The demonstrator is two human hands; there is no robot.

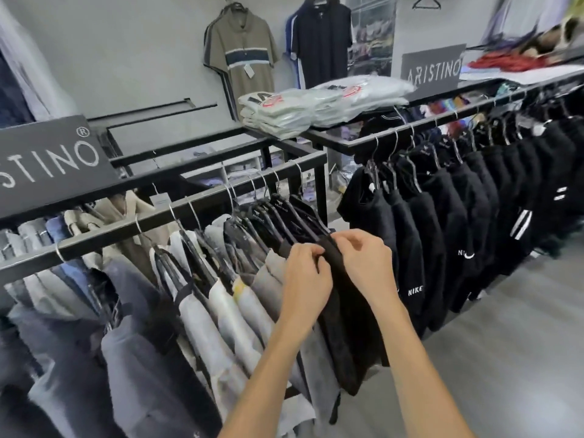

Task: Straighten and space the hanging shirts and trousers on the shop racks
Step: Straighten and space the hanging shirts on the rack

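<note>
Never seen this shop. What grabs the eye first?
At centre, the left hand and right hand pinch a black garment at the end of the near rack. To the right hangs a long row of black shirts; a grey Aristino sign stands far left.

A grey sign on the right rack reads "ARISTINO". The left sign, on the left rack, shows "STINO" and ®. One black shirt reads "NIKE". A hanger carries "ARISTINO".

free: floor aisle right | blocked: packed trousers left, black shirts beyond
</note>
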